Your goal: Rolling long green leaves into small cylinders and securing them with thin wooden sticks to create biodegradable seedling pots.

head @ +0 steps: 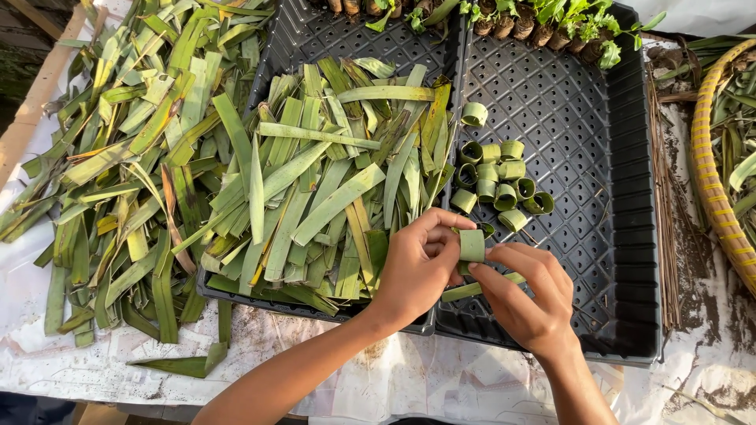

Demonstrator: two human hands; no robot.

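Both forearms rise from the lower edge of the head view, and the left hand point(417, 264) and right hand point(524, 295) meet over the near rim of the right black tray point(630, 236). Between them is a green leaf strip point(472, 245), its upper part curled into a short upright ring and its loose tail running down and left under the right hand. The left fingers point(441, 224) are pinched narrowly on the ring's left side; the right fingers point(492, 279) are closed on the strip just below it. Judging by this, the step in hand is rolling the strip into a ring like the finished leaf rings point(500, 185) clustered just beyond the hands in the same tray, one lying apart farther up. The next move probably calls for a steady pinch so the coil does not spring open while the tail is secured. Cut leaf strips point(331, 181) fill the left tray, and a looser leaf pile point(118, 157) covers the worktop point(394, 378) to the left. Seedlings point(551, 20) line the far edge, and a woven basket point(713, 165) sits at right
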